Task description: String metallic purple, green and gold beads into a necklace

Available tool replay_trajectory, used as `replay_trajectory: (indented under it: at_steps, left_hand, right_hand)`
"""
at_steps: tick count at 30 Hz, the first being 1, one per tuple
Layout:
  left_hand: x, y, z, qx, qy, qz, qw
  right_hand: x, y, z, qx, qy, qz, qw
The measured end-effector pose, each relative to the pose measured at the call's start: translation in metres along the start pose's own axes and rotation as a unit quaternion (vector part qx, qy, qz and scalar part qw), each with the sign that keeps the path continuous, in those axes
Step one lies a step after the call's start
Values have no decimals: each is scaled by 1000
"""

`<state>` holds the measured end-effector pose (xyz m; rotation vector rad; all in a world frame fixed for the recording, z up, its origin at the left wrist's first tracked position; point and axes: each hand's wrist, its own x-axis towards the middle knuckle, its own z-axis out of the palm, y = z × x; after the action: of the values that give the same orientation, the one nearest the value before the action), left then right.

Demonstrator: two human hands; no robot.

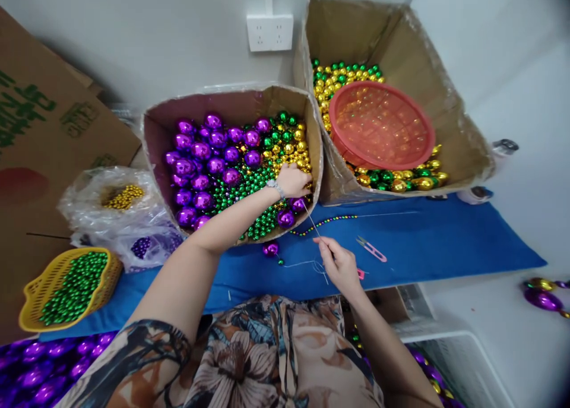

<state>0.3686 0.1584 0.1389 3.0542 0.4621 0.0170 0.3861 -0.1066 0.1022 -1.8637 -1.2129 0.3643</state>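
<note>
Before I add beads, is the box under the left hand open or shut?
Open: no flaps cover the box; purple and green beads show inside.

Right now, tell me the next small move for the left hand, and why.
I'd probably bring one bead to the thin strand: the left hand is down among the beads in the middle carton, and the right hand pinches that strand, which slants toward the carton.

Two hands (337, 266). Two open bead cartons (161, 126), centre and 2 o'clock. One red basket (378, 126) at 2, one yellow basket (110, 277) at 8. Two plastic bags (82, 209), towards 9. One beaded string (330, 220) and one pair of snips (373, 250) at 4. One large purple bead (270, 249) outside at 6, one socket plate (270, 34) at 12.
</note>
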Motion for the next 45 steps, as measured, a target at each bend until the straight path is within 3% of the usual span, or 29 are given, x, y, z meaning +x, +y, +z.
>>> replay_trajectory:
  at_steps: [3, 5, 10, 13, 17, 19, 23, 27, 36, 45]
  left_hand:
    - [9, 0, 1, -12, -41, -9, 999]
    - [9, -1, 4, -35, -33, -13, 999]
    - [-11, -8, 5, -178, 89, -27, 980]
    - [-39, -12, -1, -342, 154, -44, 926]
    - [-88, -7, -4, -562, 139, -79, 812]
    - [-111, -1, -2, -616, 128, -99, 771]
    - [-142, 8, 7, -666, 110, -113, 729]
    - [-155, 11, 14, -708, 108, -115, 689]
    - [-159, 13, 21, -712, 134, -125, 678]
    - [-161, 10, 17, -648, 186, -102, 731]
  right_hand:
    - [-1, 0, -1, -1, 1, 13, 1000]
    - [-2, 1, -1, -4, 2, 19, 1000]
    - [-7, 1, -4, -5, 0, 30, 1000]
    - [-9, 1, -6, -3, -2, 35, 999]
    - [-9, 4, -6, -12, -1, 24, 1000]
    - [-9, 6, -5, -19, -4, -1, 1000]
    - [-11, 9, 0, -32, -36, -63, 997]
    - [-13, 11, 4, -52, -41, -102, 993]
    - [-14, 14, 4, -106, -62, -113, 986]
    - [-14, 18, 1, -220, -33, -171, 960]
